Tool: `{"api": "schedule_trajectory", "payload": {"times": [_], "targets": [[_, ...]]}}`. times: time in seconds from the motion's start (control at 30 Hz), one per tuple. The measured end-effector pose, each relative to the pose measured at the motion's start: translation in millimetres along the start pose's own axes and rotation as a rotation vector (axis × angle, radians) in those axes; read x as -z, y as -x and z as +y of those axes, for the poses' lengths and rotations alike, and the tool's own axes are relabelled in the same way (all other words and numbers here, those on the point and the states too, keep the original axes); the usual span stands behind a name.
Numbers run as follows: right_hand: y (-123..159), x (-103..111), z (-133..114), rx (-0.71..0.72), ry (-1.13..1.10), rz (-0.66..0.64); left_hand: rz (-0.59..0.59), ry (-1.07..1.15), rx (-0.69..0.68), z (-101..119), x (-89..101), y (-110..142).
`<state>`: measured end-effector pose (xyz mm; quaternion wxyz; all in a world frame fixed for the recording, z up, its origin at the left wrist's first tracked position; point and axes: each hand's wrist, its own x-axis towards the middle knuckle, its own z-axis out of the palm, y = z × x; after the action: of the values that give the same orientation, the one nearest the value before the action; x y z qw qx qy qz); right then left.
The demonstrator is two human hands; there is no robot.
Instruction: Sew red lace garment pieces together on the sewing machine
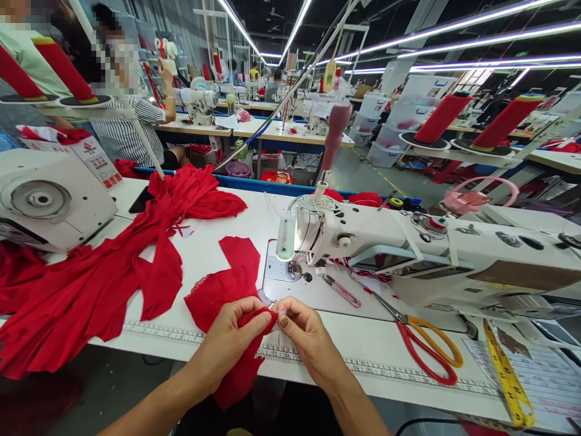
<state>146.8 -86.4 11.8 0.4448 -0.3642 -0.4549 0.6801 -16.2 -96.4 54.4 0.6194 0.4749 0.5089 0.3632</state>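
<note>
Close to the table's front edge, my left hand pinches an edge of a red fabric piece between thumb and fingers. Part of the fabric lies flat on the table, with a lacy trim along one side, and part hangs over the front edge. My right hand meets the left at that edge, its thumb and finger closed on a small pale strip. What the strip is cannot be made out. Just beyond both hands is the needle area of a white sewing machine.
A long heap of red fabric pieces covers the table's left. Scissors with red and orange handles, pink thread snips and a yellow tape measure lie to the right. A ruler strip runs along the front. Another person sits beyond.
</note>
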Motion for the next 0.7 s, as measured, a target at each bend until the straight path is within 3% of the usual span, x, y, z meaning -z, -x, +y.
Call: {"api": "schedule_trajectory", "payload": {"times": [0.3, 0.47, 0.6, 0.7], "targets": [[1, -2, 6, 0.033, 0.041, 0.029, -0.002, -0.067, -0.030, -2, -1.1, -1], [-4, 3, 6, 0.128, 0.238, 0.066, -0.011, -0.145, -0.080, -2, 5.4, -2], [9, -5, 1, 0.274, 0.471, 0.306, 0.069, 0.012, -0.040, 0, 10.1, -1], [28, -16, 2, 0.271, 0.469, 0.253, 0.147, 0.179, -0.023, 1, 1.5, 4]]}}
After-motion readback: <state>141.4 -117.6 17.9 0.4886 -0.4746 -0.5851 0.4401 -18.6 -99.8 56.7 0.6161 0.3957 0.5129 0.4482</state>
